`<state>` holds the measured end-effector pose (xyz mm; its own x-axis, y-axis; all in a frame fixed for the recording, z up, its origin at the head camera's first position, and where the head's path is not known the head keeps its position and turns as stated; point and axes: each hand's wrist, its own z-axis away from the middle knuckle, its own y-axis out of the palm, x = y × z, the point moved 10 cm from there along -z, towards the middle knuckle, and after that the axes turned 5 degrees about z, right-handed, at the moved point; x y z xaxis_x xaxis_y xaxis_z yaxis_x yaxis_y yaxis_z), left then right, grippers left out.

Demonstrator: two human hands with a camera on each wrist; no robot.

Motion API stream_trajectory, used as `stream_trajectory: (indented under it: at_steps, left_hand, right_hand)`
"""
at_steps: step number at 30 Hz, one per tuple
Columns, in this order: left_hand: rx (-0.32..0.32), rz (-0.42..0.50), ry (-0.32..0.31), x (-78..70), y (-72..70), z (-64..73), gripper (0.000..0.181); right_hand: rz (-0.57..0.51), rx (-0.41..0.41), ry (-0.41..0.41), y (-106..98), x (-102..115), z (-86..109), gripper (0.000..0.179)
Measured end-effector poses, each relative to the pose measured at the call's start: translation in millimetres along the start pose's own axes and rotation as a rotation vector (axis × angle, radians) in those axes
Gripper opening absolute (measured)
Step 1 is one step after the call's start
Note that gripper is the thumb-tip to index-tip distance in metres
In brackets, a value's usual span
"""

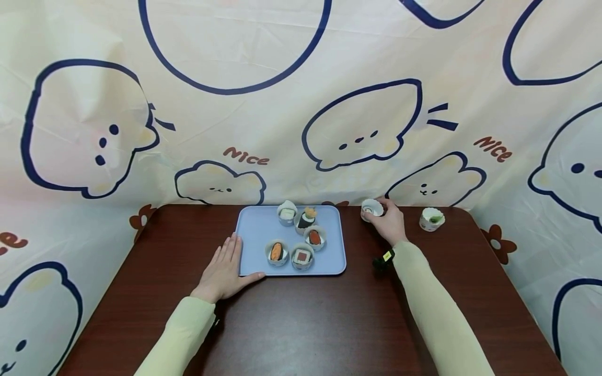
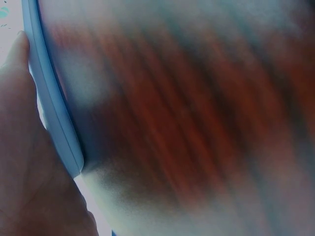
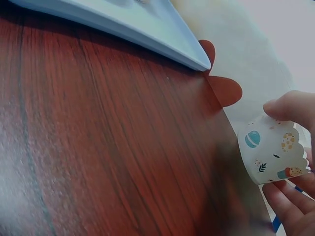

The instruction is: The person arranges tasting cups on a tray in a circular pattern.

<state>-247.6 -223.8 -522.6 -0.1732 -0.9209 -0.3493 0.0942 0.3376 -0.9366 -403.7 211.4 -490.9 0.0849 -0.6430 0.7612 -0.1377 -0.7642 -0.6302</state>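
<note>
My left hand [image 1: 221, 274] lies with straight fingers along the left edge and near corner of a light blue tray [image 1: 254, 235]; in the left wrist view it is beside the tray's raised rim [image 2: 55, 113]. Right of the tray, near the table's back edge, my right hand [image 1: 389, 222] pinches a white paper baking cup [image 1: 371, 208] between thumb and fingers. Small prints of treats and leaves cover that cup's side [image 3: 273, 150] in the right wrist view. Something small and pale sits inside it, too small to tell.
Several paper cups with sushi-like pieces stand on the tray, among them an orange-topped piece [image 1: 276, 251] and a red-topped one [image 1: 314, 237]. Another cup with a green piece [image 1: 431, 219] stands at the far right. Behind the brown table [image 1: 301, 324] hangs a printed cloth [image 1: 282, 125].
</note>
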Motion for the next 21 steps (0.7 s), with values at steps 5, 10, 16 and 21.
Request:
stream_trajectory:
  at_steps: [5, 10, 16, 21]
  left_hand:
    - [-0.003, 0.000, -0.007, -5.4, -6.2, 2.9, 0.124]
    - [0.005, -0.008, -0.016, -8.5, -10.0, 4.5, 0.122]
    - [0.012, -0.022, -0.020, -8.4, -10.3, 4.4, 0.121]
    - [0.010, -0.020, -0.019, -8.0, -9.6, 4.1, 0.121]
  right_hand:
    - [-0.010, 0.001, -0.026, 3, 4, 0.5, 0.062]
    - [-0.027, 0.016, -0.027, 6, 9, 1.2, 0.063]
    - [-0.037, 0.014, -0.052, 7, 17, 3.2, 0.065]
    - [-0.035, 0.018, -0.071, 9, 25, 5.4, 0.065]
